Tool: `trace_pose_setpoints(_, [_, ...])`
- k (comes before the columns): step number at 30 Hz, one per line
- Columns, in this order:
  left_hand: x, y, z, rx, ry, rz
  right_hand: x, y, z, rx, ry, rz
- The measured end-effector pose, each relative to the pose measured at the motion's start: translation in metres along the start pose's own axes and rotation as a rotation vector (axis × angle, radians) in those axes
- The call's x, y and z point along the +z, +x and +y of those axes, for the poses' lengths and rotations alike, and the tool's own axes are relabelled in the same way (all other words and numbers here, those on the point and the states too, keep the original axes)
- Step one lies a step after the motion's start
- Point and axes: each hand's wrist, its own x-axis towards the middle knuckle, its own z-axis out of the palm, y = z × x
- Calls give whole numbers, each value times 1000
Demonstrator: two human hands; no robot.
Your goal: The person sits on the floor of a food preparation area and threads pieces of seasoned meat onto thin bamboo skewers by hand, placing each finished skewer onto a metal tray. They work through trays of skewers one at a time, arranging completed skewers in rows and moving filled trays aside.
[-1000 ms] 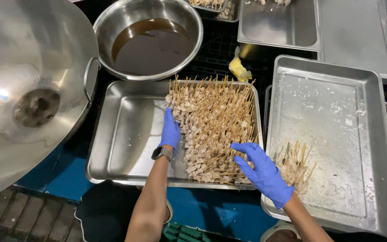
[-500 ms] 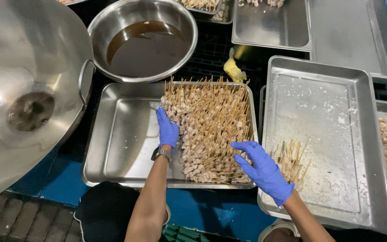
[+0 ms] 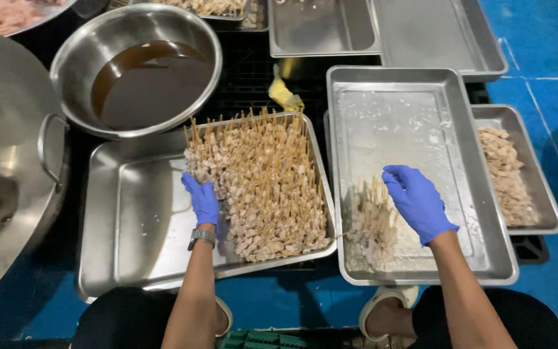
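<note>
Head view — bamboo-skewered meat (image 3: 259,187), steel tray (image 3: 130,220)

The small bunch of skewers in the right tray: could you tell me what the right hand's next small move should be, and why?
Probably lower the right hand onto the small bunch of skewers and settle it against the right tray edge. The hand hovers just beside the bunch, open, while the left hand steadies the big skewer pile in the left tray.
</note>
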Motion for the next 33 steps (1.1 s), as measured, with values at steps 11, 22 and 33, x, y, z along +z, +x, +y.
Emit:
trace_pose_setpoints(11, [-27, -5, 70, 189, 93, 362, 22, -18, 104, 387, -40, -329])
trace_pose_setpoints(22, [-34, -53, 270, 573, -216, 69, 25, -36, 105, 311, 191, -183])
trace_pose_setpoints(33, [71, -216, 301, 549, -237, -777, -6, -46, 95, 145, 143, -232])
